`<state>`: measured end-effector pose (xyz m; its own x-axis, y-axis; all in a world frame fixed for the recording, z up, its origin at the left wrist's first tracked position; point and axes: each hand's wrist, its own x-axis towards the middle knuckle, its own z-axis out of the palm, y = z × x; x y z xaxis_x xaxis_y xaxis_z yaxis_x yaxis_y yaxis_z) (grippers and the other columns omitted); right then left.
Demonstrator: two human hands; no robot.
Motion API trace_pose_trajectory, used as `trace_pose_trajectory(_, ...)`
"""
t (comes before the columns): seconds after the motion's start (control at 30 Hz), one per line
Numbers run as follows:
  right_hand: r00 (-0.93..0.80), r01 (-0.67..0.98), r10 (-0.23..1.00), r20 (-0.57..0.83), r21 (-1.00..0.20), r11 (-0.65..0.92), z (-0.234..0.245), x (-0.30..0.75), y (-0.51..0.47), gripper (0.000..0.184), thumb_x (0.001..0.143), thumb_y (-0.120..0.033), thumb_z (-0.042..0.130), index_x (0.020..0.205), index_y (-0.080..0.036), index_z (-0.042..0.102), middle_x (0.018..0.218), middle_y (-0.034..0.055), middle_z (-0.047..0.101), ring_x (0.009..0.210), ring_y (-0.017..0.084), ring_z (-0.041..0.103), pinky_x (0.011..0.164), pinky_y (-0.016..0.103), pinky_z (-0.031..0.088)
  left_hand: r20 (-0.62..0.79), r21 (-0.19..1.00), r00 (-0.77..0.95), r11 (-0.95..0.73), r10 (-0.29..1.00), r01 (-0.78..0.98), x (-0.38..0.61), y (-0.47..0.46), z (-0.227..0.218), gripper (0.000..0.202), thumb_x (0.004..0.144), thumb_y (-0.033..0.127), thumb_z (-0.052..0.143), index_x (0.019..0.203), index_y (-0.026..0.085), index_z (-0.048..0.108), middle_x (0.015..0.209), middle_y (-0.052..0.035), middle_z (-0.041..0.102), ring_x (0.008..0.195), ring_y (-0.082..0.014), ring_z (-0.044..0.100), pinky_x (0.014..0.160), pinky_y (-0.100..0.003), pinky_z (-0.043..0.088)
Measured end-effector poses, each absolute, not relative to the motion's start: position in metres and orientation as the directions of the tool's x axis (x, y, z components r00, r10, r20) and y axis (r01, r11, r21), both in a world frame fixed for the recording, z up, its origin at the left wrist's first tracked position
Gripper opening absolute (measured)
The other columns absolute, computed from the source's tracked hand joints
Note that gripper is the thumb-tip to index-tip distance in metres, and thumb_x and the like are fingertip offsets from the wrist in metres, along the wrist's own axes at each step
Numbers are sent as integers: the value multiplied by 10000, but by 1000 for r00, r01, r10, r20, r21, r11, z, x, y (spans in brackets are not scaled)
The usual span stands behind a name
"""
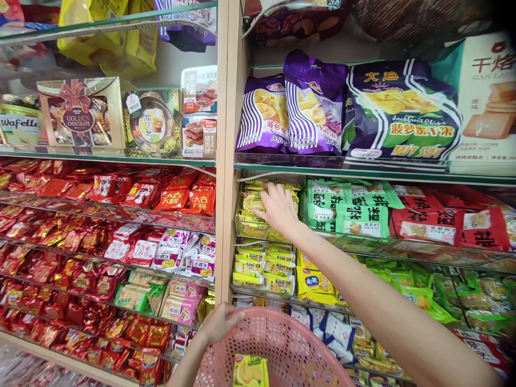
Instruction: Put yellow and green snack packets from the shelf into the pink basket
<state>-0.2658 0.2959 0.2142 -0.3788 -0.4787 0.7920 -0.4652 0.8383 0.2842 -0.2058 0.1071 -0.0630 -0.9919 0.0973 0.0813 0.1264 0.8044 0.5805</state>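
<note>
My left hand (220, 324) grips the rim of a pink perforated plastic basket (288, 336) at the bottom centre, thumb over the edge. Inside the basket lies one yellow snack packet (250, 371) with a lemon-like picture. My right hand (281, 210) reaches forward into a clear shelf bin of small yellow snack packets (252, 201). Its fingers are apart and rest on or just over the packets, with thumb and index finger separated. No packet shows lifted in it, though part of the fingertips is hidden among the wrappers.
Clear bin edges run along the shelves. Green packets (363, 212) and red packets (427, 220) lie right of the yellow ones, with yellow lemon packets (264, 266) below. Purple chip bags (264, 115) stand above. A wooden upright (226, 161) divides off red-wrapped sweets (60, 242) on the left.
</note>
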Motion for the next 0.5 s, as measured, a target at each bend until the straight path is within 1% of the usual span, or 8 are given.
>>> trace_pose_trajectory(0.13, -349, -458, -486, 801, 306, 834, 214, -261, 297, 379, 821, -380, 635, 1079, -110, 569, 1205, 181, 520, 1045, 326, 459, 822, 426, 377, 79, 580, -993, 806, 89, 118, -206, 106, -65, 522, 808, 659, 347, 609, 190, 461, 646, 33, 378, 631, -133, 399, 575, -234, 271)
trace_pose_trajectory(0.2, -349, -465, -488, 800, 304, 831, 214, -259, 298, 356, 825, -341, 637, 1084, -115, 546, 1168, 167, 542, 1037, 314, 468, 845, 422, 367, 74, 582, -993, 805, 88, 115, -207, 105, -65, 526, 805, 667, 348, 610, 192, 464, 632, 37, 362, 623, -131, 386, 566, -233, 263)
trace_pose_trajectory(0.3, -373, -487, -481, 793, 274, 829, 213, -257, 297, 328, 826, -273, 642, 1090, -121, 520, 1061, 131, 587, 985, 289, 494, 864, 414, 353, 67, 586, -993, 802, 94, 115, -208, 105, -66, 534, 798, 679, 351, 604, 192, 455, 613, 44, 319, 600, -123, 351, 555, -233, 247)
trace_pose_trajectory(0.4, -386, -509, -478, 789, 249, 824, 212, -255, 297, 364, 818, -224, 648, 1132, -126, 493, 1038, 117, 599, 972, 283, 501, 875, 422, 337, 64, 592, -993, 797, 104, 122, -209, 104, -66, 539, 798, 681, 352, 606, 189, 459, 610, 47, 309, 592, -117, 331, 561, -232, 246)
trace_pose_trajectory(0.5, -367, -523, -492, 789, 263, 811, 210, -254, 297, 413, 829, -192, 629, 1204, -138, 464, 1063, 115, 590, 989, 285, 492, 870, 430, 326, 53, 599, -992, 792, 112, 122, -208, 104, -66, 561, 794, 691, 338, 626, 183, 504, 613, 41, 360, 610, -124, 353, 577, -232, 263)
